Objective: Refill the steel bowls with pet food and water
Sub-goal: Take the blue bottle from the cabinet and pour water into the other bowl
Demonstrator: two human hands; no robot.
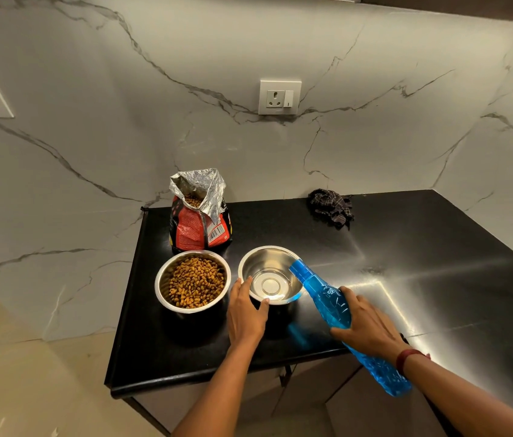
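Observation:
Two steel bowls stand side by side on the black counter (406, 263). The left bowl (167, 298) is filled with brown kibble. The right bowl (268, 263) holds a shallow pool of clear water. My left hand (245, 313) grips the right bowl's near rim, thumb on the edge. My right hand (368, 329) holds a blue plastic bottle (334, 301), tilted with its neck over the right bowl's rim. The bottle's mouth is uncapped; I cannot tell if water is flowing.
An open red pet food bag (198, 228) with a foil lining stands behind the left bowl. A dark checked cloth (332, 206) lies at the counter's back. A wall socket (279, 96) sits on the marble backsplash. The counter's left edge drops to the floor.

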